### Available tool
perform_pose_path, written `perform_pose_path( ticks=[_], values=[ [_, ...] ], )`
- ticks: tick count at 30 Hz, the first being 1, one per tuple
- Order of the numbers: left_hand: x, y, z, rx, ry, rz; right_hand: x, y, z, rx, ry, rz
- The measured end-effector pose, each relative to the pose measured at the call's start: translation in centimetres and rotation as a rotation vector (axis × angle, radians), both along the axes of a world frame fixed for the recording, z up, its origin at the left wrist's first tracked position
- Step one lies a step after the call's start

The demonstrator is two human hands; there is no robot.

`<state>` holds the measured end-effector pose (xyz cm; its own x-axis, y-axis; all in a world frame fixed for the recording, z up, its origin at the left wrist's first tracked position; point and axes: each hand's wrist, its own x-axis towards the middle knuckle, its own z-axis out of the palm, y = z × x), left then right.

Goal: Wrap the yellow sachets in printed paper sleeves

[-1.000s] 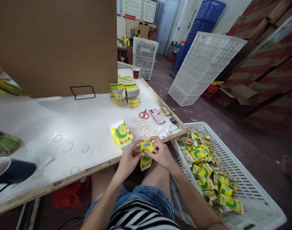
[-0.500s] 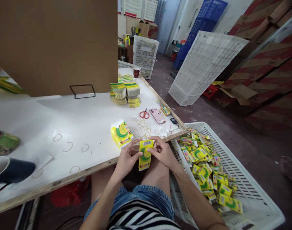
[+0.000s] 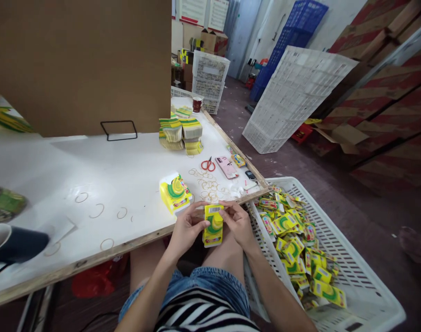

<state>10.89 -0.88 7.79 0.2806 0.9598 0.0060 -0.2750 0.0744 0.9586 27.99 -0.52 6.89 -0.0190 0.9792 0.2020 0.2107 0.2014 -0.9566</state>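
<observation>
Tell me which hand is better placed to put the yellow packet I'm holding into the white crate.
Likely the right hand: it touches the yellow packet at upper right, and the white crate stands on that side. The left hand grips the opposite edge, farther from the crate.

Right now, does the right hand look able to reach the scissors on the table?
Probably yes: the scissors lie just beyond thin loops, with nothing tall between. However, the right hand holds a yellow packet, so its grip would likely need freeing first.
</observation>
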Motion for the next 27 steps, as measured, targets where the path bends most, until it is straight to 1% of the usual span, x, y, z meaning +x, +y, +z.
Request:
perform_pose_path(
  ticks=[3, 4, 5, 6, 7, 9, 10, 11, 12, 14, 16, 19, 21, 23, 25, 27],
  values=[
    [0.7, -0.3, -0.1, 0.046, 0.023, -0.038, 0.1, -0.3, 0.2, 0.032, 0.105, -0.022],
    [0.8, -0.4, -0.1, 0.092, 0.062, -0.03, 0.5, -0.4, 0.5, 0.046, 0.082, -0.03],
    [0.8, -0.4, 0.1, 0.16, 0.129, -0.005, 1.2, -0.4, 0.7, 0.078, 0.026, -0.075],
    [0.6, -0.4, 0.2, 0.244, 0.224, 0.041, 2.3, -0.5, 1.1, 0.129, -0.064, -0.165],
    [0.2, -0.2, 0.3, 0.337, 0.341, 0.113, 3.6, -0.4, 1.4, 0.193, -0.181, -0.288],
    [-1.1, 0.3, 0.3, 0.489, 0.596, 0.303, 6.2, -0.2, 1.8, 0.33, -0.431, -0.582],
    [-1.9, 0.6, 0.0, 0.527, 0.707, 0.398, 7.3, -0.1, 1.8, 0.364, -0.522, -0.664],
    [-2.6, 1.0, -0.3, 0.535, 0.802, 0.474, 7.9, 0.1, 1.6, 0.375, -0.571, -0.691],
    [-3.2, 1.3, -0.7, 0.523, 0.878, 0.51, 8.0, 0.4, 1.3, 0.362, -0.582, -0.661],
    [-3.8, 1.7, -1.6, 0.49, 0.961, 0.493, 6.4, 1.2, 0.2, 0.303, -0.515, -0.519],
    [-3.8, 1.8, -2.2, 0.479, 0.968, 0.436, 3.1, 2.3, -1.0, 0.228, -0.421, -0.366],
    [-3.2, 1.5, -2.5, 0.479, 0.918, 0.39, -2.8, 4.7, -2.3, 0.116, -0.318, -0.218],
    [-3.1, 1.3, -2.5, 0.457, 0.88, 0.391, -5.9, 6.2, -2.6, 0.061, -0.285, -0.156],
    [-3.3, 1.2, -2.5, 0.43, 0.835, 0.392, -7.7, 7.0, -2.5, 0.055, -0.278, -0.137],
    [-3.7, 1.0, -2.2, 0.392, 0.781, 0.395, -8.3, 7.0, -2.1, 0.074, -0.258, -0.17],
    [-4.0, 0.7, -1.7, 0.335, 0.698, 0.454, -8.2, 6.4, -1.6, 0.059, -0.175, -0.185]
  ],
)
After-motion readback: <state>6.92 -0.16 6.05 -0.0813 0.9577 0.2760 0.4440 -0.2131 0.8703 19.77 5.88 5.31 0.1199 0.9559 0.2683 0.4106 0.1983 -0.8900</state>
